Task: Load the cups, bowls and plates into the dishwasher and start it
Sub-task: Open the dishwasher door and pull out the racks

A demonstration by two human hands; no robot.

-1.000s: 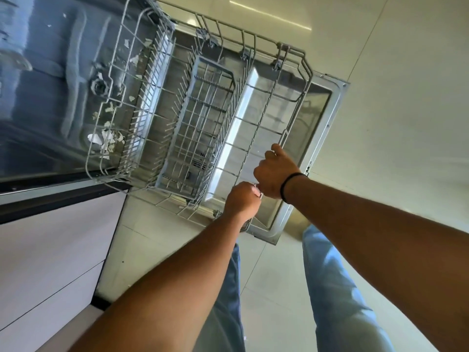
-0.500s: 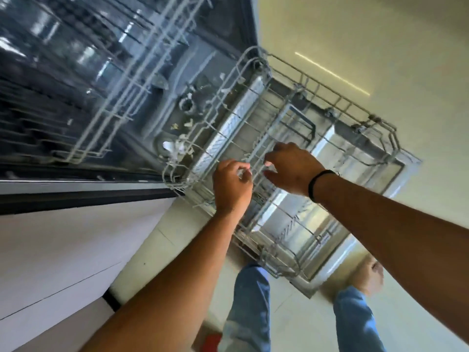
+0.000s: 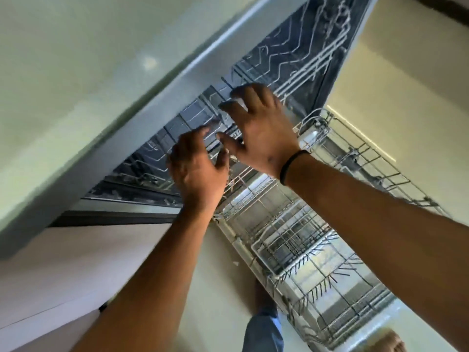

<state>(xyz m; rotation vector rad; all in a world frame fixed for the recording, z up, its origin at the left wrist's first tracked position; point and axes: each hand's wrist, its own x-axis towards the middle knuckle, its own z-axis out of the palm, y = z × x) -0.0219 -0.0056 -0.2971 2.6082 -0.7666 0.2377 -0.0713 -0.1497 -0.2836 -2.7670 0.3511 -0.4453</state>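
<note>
Wire everywhere, and both hands are up at the front edge of the upper rack (image 3: 253, 80), which sits inside the dishwasher (image 3: 337, 47) under the counter edge (image 3: 157, 102). Left hand (image 3: 198, 171) has its fingers loosely spread and reaching, holding nothing; right hand (image 3: 261, 133), black band at the wrist, is splayed wide over the wires, nothing in it either. By my read they're going for a pull on that rack: best taken with both hands level on the front rail, drawn straight so it rolls without jamming. Below, the lower rack (image 3: 317, 250) is out over the open door, with no crockery to be seen in it. No cups, bowls or plates in view at all. White scraps (image 3: 232, 156) cling by the fingers, blurred. Watch that lower rack, it crowds the legs and the bare foot (image 3: 390, 341).
</note>
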